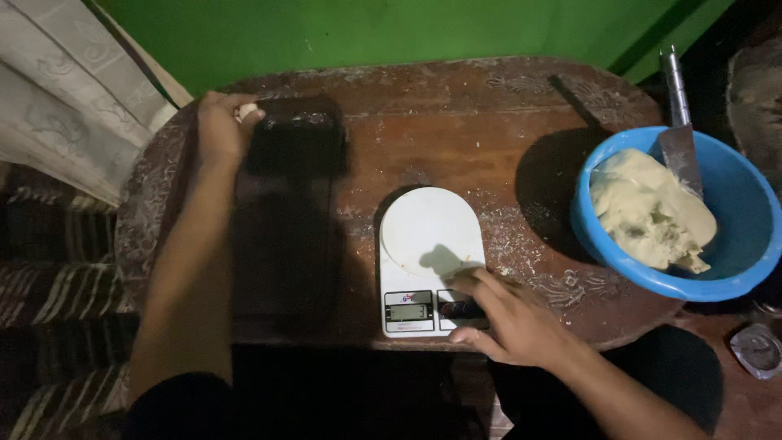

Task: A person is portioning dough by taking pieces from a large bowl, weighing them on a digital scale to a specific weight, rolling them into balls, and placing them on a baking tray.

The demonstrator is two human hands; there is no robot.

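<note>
A white kitchen scale [428, 236] with a small display stands near the front of a dark wooden table [456, 122]. My right hand [505, 318] rests on the scale's lower right corner, fingers spread over its buttons. At the table's back left edge my left hand [218, 126] is closed on a small pale piece of dough [247, 110], just beside a dark rectangular tray [287, 208]. A blue bowl [737, 277] at the right holds a big lump of pale dough [648, 208].
A metal scraper [678, 134] leans in the blue bowl, handle pointing away. Flour dusts the wood around the scale. A patterned curtain [57, 90] hangs at the left, a green wall behind. A small clear lid [757, 349] lies at the far right.
</note>
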